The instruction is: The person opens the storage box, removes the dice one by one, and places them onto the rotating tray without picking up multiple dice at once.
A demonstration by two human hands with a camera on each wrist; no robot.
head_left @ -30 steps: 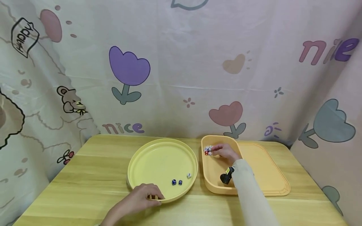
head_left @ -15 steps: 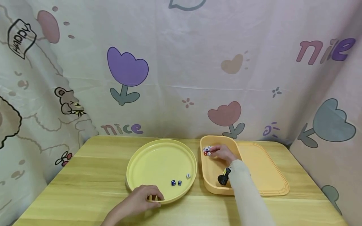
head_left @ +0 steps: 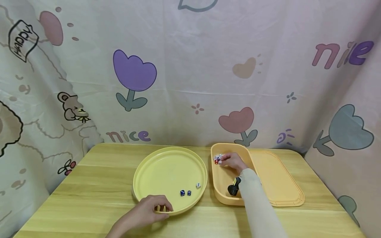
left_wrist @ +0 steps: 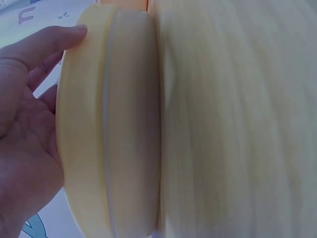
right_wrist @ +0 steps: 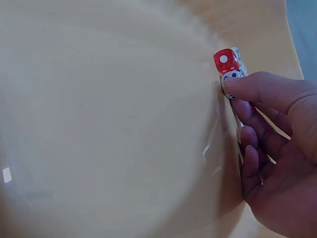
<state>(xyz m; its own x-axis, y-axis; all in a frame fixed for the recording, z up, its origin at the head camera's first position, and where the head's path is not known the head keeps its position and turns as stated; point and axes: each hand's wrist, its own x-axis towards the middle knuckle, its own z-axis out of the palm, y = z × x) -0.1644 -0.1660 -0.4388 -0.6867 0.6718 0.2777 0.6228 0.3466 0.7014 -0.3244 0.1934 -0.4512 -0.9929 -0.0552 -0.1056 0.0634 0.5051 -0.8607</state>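
Observation:
My left hand [head_left: 148, 209] grips the near rim of a round yellow tray [head_left: 160, 153], thumb outside and fingers over the edge; in the left wrist view the thumb lies against its outer wall [left_wrist: 84, 129]. Two blue dice [head_left: 182, 192] and a white die [head_left: 198, 185] lie inside this tray. My right hand [head_left: 234, 161] reaches into an orange rectangular box [head_left: 220, 195], at a small cluster of dice [head_left: 218, 157] by its far left corner. In the right wrist view, thumb and finger pinch a white die with blue dots [right_wrist: 229, 88], right below a red die [right_wrist: 226, 60].
A flat orange lid [head_left: 278, 178] lies right of the box on the wooden table [head_left: 89, 198]. The black wrist camera [head_left: 234, 186] hangs over the box. A printed curtain [head_left: 184, 72] rises behind the table.
The head view has shifted slightly. My right wrist has turned a little, its camera moving slightly left, while the fingers stay at the dice. The left hand keeps its hold on the tray.

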